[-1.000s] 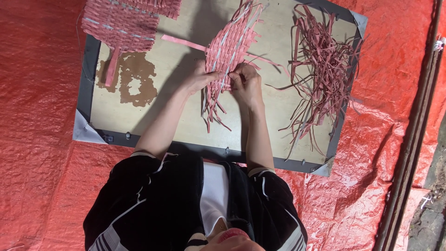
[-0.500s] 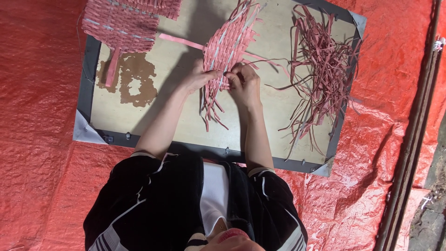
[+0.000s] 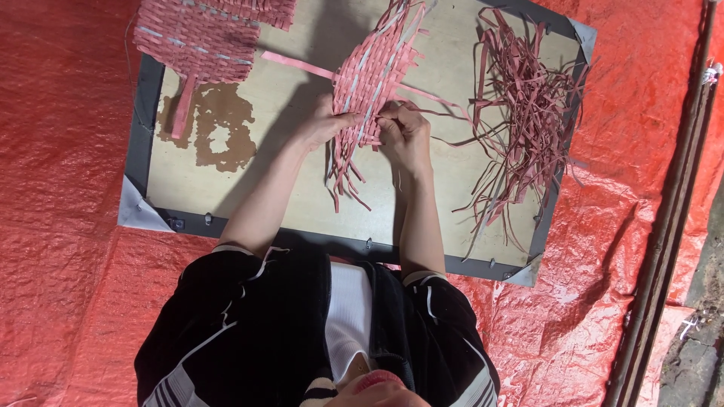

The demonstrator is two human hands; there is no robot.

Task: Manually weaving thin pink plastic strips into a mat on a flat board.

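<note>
Both hands [image 3: 366, 128] unmoved on woven strip mat [image 3: 373, 71]

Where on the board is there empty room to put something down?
Bare board shows near the front-left corner, below the brown stain, and between the half-woven mat and the loose strips. The strips' side is crowded.

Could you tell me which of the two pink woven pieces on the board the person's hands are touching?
The narrow woven piece at the board's middle, with loose strip ends hanging; both the left hand and right hand grip it. The wider woven piece lies apart, untouched.
</note>
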